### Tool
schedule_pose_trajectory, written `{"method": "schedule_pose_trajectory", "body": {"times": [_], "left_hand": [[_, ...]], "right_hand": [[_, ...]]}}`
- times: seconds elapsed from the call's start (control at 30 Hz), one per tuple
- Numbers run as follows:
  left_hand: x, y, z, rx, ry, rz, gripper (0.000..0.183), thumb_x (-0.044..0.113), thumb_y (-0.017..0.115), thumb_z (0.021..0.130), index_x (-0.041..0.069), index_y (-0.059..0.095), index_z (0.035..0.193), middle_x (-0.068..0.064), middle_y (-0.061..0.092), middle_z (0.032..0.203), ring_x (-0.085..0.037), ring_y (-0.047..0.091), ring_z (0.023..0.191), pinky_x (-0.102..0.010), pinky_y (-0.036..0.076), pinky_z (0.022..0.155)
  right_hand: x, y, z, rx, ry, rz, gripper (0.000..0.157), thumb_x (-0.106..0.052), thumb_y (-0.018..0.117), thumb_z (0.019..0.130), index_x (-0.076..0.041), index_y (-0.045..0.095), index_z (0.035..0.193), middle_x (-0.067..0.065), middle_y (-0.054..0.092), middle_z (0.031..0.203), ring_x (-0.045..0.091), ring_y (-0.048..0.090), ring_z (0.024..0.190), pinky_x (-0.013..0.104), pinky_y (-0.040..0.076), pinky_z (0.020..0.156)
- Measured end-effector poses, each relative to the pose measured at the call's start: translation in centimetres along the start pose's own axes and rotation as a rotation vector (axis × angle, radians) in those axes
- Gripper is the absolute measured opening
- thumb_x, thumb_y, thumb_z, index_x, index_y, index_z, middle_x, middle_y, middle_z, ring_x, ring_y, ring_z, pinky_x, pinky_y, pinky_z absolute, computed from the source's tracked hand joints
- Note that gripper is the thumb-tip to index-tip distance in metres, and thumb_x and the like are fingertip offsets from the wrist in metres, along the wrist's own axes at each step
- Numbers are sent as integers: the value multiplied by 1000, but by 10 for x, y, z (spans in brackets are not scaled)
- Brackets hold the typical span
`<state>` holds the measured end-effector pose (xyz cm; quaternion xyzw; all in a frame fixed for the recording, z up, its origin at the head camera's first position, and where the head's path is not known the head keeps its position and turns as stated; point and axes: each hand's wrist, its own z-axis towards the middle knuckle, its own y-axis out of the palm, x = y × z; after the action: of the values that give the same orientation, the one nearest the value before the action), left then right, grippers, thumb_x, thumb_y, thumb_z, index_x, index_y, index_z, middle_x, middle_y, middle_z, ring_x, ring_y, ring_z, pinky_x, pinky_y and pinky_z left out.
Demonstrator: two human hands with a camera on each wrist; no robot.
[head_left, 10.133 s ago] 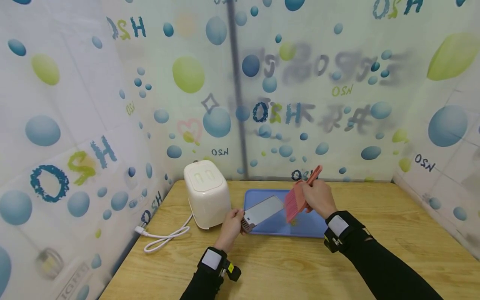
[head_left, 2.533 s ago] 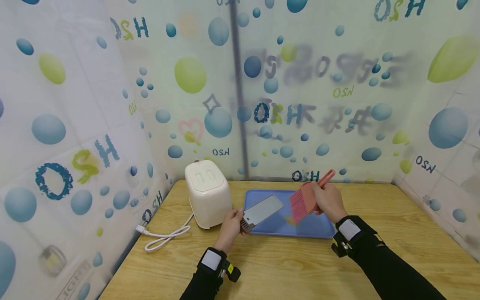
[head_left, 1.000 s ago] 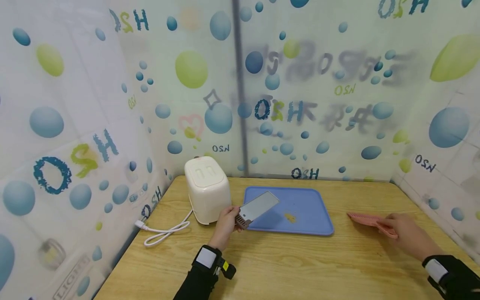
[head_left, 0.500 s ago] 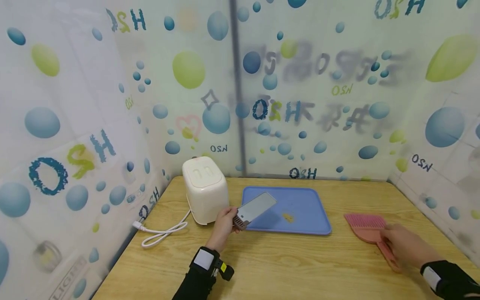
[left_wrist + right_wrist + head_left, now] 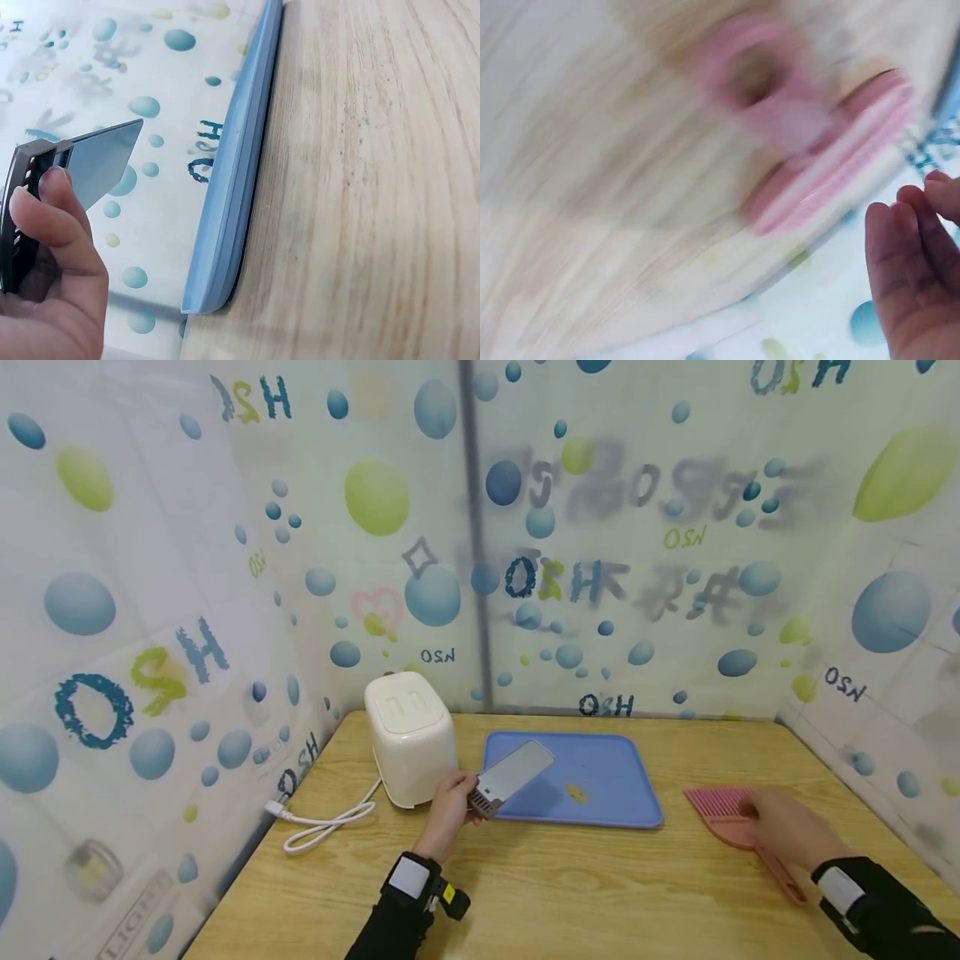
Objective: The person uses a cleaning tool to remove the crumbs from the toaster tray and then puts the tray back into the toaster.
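Note:
My left hand [image 5: 448, 814] pinches a toaster crumb tray [image 5: 519, 774], a flat metal plate with a dark slotted end, tilted over the left part of a blue tray [image 5: 618, 768]. In the left wrist view the thumb and fingers curl round its slotted end [image 5: 26, 172]. Yellowish crumbs [image 5: 576, 793] lie on the blue tray. To the right, a pink brush [image 5: 727, 829] rests on the table, bristles toward the back. My right hand [image 5: 791, 829] is over it; the right wrist view shows its fingers [image 5: 900, 262] loosely extended, holding nothing, apart from the brush.
A white toaster [image 5: 412, 747] stands left of the blue tray, close behind my left hand. Its white cord [image 5: 330, 831] lies looped on the wooden table [image 5: 570, 893]. Patterned curtains [image 5: 630, 527] enclose the table at the back and sides.
My right hand carried the brush from over the blue tray to the table's right side, laid it down and let go. My left hand still holds the crumb tray in nearly the same place.

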<state>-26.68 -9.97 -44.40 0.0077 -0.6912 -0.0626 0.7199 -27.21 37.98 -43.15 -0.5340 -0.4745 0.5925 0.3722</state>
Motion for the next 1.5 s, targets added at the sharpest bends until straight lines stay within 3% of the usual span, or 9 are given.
{"method": "schedule_pose_trajectory", "body": {"times": [0.1,0.2,0.3,0.53,0.73,1.0,1.23,1.5], "left_hand": [[1,1,0,4,-5,4,33,18,41,110,-10,55,122,-7,61,90,-11,56,68,-22,45,56],[3,4,0,12,-5,-6,32,17,42,110,-10,54,121,-7,60,89,-11,56,68,-22,45,56],[5,8,-1,19,-4,-30,30,15,43,108,-10,53,120,-7,59,88,-11,57,68,-23,45,55],[7,14,-3,50,-1,-70,26,14,45,107,-10,53,117,-5,58,84,-12,55,63,-23,45,53],[9,14,-5,84,6,-88,20,12,48,104,-7,53,111,-4,55,85,-12,54,64,-24,46,53],[8,12,-5,78,6,-83,23,13,46,106,-6,51,117,-6,58,90,-13,59,70,-24,49,57],[11,-3,-12,-15,12,23,22,13,54,104,-6,54,114,-6,61,90,-14,62,73,-25,50,60],[17,-22,-23,-192,7,176,26,14,64,100,-10,62,111,-20,69,89,-14,64,69,-25,51,59]], "right_hand": [[-35,2,6,82,4,186,23,-4,61,95,13,64,109,24,68,99,40,64,91,54,53,79],[-82,8,10,56,14,491,27,-6,55,100,17,61,115,22,68,96,31,65,84,44,57,74],[-129,15,14,-50,7,769,30,-4,54,103,20,57,119,19,69,93,23,65,78,39,59,70],[-212,44,27,-303,-127,1119,45,-15,57,105,21,49,131,21,69,103,22,69,85,39,59,80],[-253,61,37,-328,-131,1232,50,-22,60,104,19,51,130,20,72,101,27,72,89,42,59,85],[-272,66,43,-308,-129,1322,45,-17,62,103,17,51,128,12,70,96,19,71,85,34,59,81],[-269,63,46,-274,-97,1294,42,-13,63,102,17,51,128,14,67,97,17,70,80,33,60,79],[-255,55,49,-392,-200,1185,37,-11,62,101,19,56,122,16,69,93,16,67,76,32,59,74]]}}
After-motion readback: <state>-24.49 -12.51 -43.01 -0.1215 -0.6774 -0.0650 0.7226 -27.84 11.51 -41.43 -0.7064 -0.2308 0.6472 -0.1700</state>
